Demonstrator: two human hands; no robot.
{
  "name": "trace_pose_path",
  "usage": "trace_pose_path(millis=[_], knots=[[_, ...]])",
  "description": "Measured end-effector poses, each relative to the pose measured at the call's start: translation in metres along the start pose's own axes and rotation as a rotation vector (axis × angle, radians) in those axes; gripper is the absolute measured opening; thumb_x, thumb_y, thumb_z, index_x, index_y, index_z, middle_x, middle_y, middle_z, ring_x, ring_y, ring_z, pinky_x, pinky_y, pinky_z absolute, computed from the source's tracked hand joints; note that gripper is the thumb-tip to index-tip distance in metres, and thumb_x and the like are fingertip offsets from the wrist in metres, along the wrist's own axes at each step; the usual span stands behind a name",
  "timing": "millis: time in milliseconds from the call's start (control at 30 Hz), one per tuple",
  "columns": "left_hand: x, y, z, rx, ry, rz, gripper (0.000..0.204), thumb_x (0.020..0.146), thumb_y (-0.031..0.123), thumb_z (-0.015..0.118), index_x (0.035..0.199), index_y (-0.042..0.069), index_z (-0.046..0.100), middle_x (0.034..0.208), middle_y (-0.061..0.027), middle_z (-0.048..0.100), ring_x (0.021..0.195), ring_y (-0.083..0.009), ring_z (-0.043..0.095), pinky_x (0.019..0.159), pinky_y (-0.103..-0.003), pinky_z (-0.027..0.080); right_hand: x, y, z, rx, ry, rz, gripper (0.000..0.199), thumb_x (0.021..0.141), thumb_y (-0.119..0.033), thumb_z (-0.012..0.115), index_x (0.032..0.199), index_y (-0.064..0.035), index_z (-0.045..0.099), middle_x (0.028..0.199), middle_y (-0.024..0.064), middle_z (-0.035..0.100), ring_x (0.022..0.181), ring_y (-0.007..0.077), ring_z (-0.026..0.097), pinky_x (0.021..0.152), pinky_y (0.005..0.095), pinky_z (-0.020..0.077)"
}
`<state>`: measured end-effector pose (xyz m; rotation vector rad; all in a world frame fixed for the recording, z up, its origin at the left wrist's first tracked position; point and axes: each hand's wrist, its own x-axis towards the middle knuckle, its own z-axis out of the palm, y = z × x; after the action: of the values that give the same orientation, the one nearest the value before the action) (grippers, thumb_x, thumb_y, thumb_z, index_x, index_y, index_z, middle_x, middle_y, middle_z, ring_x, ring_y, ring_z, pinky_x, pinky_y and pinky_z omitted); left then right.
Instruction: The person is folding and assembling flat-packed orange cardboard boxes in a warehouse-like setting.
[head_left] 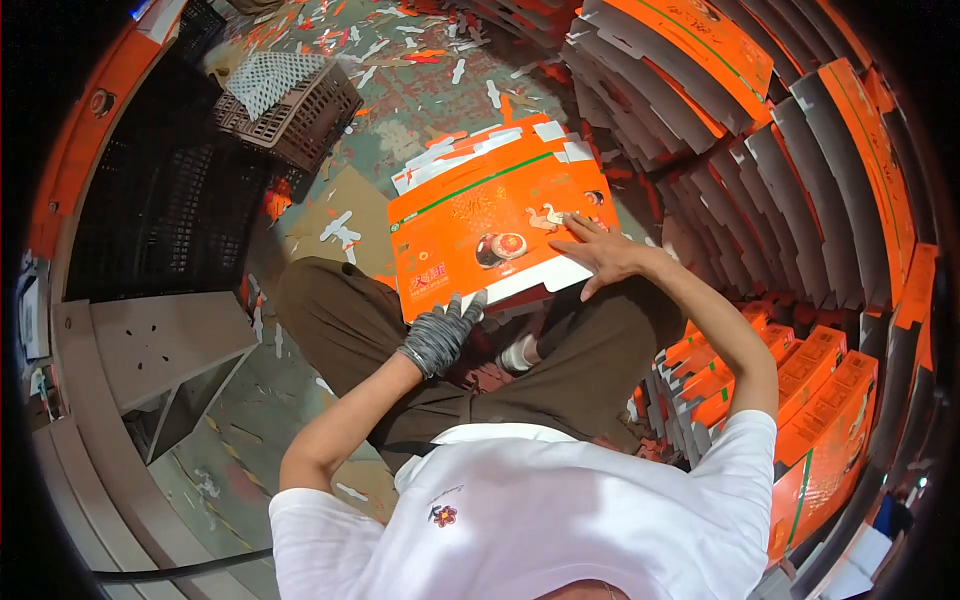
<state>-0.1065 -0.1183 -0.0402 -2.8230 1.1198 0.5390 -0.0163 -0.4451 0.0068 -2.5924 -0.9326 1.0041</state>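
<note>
Before me, by my knees, lies a stack of flat orange cardboard box blanks (455, 240) with white flaps, a green stripe and a printed picture of eggs. My left hand (441, 338), in a grey striped glove, rests with its fingertips on the near edge of the stack; its fingers are stretched out and look apart from any grip. Bare and spread, my right hand (603, 252) lies flat on the top blank near its right side. How many blanks are under the top one is hidden.
Tall stacks of orange and grey blanks (815, 195) rise on the right. A brown plastic crate (290, 120) stands far left beside a black crate wall (165, 190). A grey bench (165, 345) is at left. Cardboard scraps (345, 232) litter the green floor.
</note>
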Motion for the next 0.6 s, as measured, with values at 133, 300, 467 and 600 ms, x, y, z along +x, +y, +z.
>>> trace_pose_path(millis=[133, 300, 467, 600], knots=[[0.004, -0.047, -0.055, -0.146, 0.283, 0.082, 0.048, 0.075, 0.013, 0.05, 0.122, 0.01, 0.041, 0.106, -0.0144, 0.056, 0.086, -0.0265, 0.058, 0.068, -0.039, 0.048, 0.0, 0.017, -0.005, -0.049, 0.435, -0.107, 0.063, 0.067, -0.005, 0.062, 0.124, -0.0202, 0.043, 0.126, 0.017, 0.041, 0.116, 0.033, 0.039, 0.091, 0.0423, 0.0376], [0.027, -0.111, -0.183, 0.088, 0.5, -0.193, 0.035, 0.073, 0.008, 0.057, 0.108, 0.011, 0.054, 0.101, -0.0103, 0.058, 0.091, -0.0283, 0.054, 0.079, -0.036, 0.044, -0.028, -0.008, -0.097, 0.652, 0.339, 0.088, 0.03, 0.081, -0.015, 0.057, 0.11, -0.0063, 0.056, 0.078, 0.0008, 0.062, 0.07, 0.0028, 0.049, 0.059, 0.0206, 0.0412], [0.044, -0.174, -0.158, -0.607, 0.755, 0.118, 0.049, 0.076, 0.015, 0.062, 0.121, 0.011, 0.045, 0.109, -0.0078, 0.055, 0.102, -0.0198, 0.052, 0.089, -0.031, 0.039, -0.015, 0.009, -0.084, 0.625, 0.392, 0.33, 0.038, 0.079, -0.041, 0.059, 0.073, -0.0028, 0.062, 0.051, -0.0008, 0.046, 0.047, 0.0062, 0.047, 0.043, 0.0214, 0.0368], [0.044, -0.176, -0.083, -0.963, 0.354, -0.201, 0.056, 0.071, 0.019, 0.07, 0.118, 0.002, 0.047, 0.118, -0.0075, 0.051, 0.109, -0.0172, 0.046, 0.092, -0.03, 0.036, -0.008, 0.029, -0.025, 0.29, 0.674, 0.554, 0.061, 0.074, -0.057, 0.052, 0.067, 0.0036, 0.053, 0.057, 0.0109, 0.051, 0.057, 0.0198, 0.053, 0.052, 0.0337, 0.0407]])
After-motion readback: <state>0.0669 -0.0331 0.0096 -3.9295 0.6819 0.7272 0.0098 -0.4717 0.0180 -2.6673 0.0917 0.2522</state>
